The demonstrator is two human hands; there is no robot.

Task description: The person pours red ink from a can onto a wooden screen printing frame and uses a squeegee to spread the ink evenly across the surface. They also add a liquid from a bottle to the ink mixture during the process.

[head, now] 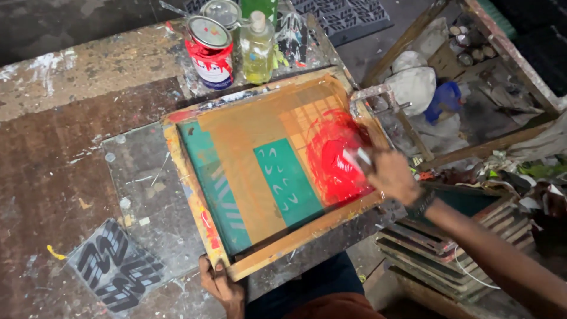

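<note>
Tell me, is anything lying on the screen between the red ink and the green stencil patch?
Nothing visible does. The right hand holds a small tool in the red ink; only bare orange mesh separates it from the green stencil patch.

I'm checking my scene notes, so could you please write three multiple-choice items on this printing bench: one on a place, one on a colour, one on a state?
1. Where does the paint tin stand?
A. Beyond the screen frame's far edge
B. On the mesh
C. On the floor

2. What colour is the ink on the mesh?
A. Blue
B. Red
C. White

3. What is the left hand doing?
A. Lifting the clear bottle
B. Hanging free
C. Gripping the frame's near corner

Answers: 1 A, the tin sits on the table behind the frame. 2 B, a red pool lies by the right hand. 3 C, its fingers wrap the wooden corner.
</note>
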